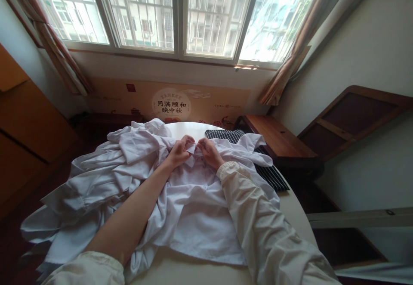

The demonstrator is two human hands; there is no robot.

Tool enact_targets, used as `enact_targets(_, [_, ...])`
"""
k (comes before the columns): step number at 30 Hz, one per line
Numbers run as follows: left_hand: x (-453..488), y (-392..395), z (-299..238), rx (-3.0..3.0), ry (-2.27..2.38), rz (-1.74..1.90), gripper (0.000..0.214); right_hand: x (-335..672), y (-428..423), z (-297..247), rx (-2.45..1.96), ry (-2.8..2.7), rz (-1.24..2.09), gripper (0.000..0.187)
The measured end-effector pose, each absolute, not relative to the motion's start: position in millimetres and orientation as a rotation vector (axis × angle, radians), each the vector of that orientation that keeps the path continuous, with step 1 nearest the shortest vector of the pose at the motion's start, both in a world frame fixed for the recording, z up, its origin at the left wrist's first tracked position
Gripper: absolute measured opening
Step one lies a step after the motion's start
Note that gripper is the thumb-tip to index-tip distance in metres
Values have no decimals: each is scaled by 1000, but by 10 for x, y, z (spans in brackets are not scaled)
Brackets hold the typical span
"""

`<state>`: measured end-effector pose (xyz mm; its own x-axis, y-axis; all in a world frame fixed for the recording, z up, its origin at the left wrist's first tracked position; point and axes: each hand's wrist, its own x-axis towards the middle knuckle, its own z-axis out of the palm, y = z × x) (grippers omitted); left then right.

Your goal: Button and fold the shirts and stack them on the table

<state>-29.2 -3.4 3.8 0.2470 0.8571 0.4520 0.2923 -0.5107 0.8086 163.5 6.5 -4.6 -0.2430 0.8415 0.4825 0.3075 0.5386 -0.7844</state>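
A white shirt (pixel 206 224) lies crumpled across the round table (pixel 167 270), its hem spread toward me. At its upper part my left hand (pixel 181 150) pinches the cloth near the collar. Close by on the right, my right hand (pixel 208 152) has its fingers pinched on the same shirt, and the two sets of fingertips nearly meet. Whether a button sits between them is too small to tell. One sleeve stretches out to the right. Beside my left forearm is a heap of white garments (pixel 106 173) that hangs over the table's left edge.
Black-and-white striped cloth (pixel 271 177) lies at the table's right side, partly under the shirt. A wooden bench (pixel 274 134) stands beyond it, and a tilted wooden panel (pixel 358 117) leans by the right wall. A printed board (pixel 129 100) is below the window.
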Motion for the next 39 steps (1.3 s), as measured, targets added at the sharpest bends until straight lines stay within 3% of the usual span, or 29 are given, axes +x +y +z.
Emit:
enact_targets(8, [-310, -58, -54, 1798, 1008, 1302, 43, 1715, 39, 34, -908, -1904, 721, 25])
enact_targets(17, [-260, -48, -21, 1846, 1085, 1253, 21, 1722, 105, -56, -938, -1864, 821, 25])
enact_targets(27, [-257, -95, 51, 1916, 950, 1207, 25, 1730, 110, -34, -922, -1759, 971, 33])
enact_targets(39, [-266, 66, -5, 1280, 977, 1465, 49, 1735, -46, 151, -920, -1777, 133, 16])
